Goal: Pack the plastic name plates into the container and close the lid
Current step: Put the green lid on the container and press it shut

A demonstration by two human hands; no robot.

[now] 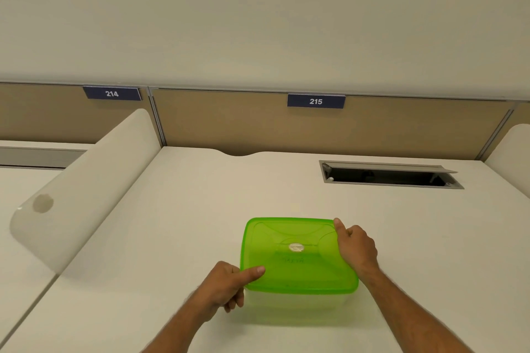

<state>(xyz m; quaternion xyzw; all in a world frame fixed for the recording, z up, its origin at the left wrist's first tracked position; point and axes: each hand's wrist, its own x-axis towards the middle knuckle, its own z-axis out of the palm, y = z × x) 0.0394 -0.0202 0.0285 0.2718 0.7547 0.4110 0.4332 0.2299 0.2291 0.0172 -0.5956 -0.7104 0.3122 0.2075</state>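
Note:
A clear plastic container (298, 309) stands on the white desk in front of me, with its translucent green lid (298, 264) lying flat on top. A round sticker sits in the lid's middle. My left hand (226, 286) grips the lid's near left edge, thumb on top. My right hand (357, 246) grips the lid's right edge, with a finger up at the far right corner. A dark shape with faint lettering shows through the lid. No name plates lie loose on the desk.
The white desk (186, 223) has a cream side divider (86, 186) on the left and another at the far right. An open cable hatch (390, 175) sits at the back right. Blue number signs 214 and 215 (316, 101) hang on the back panel.

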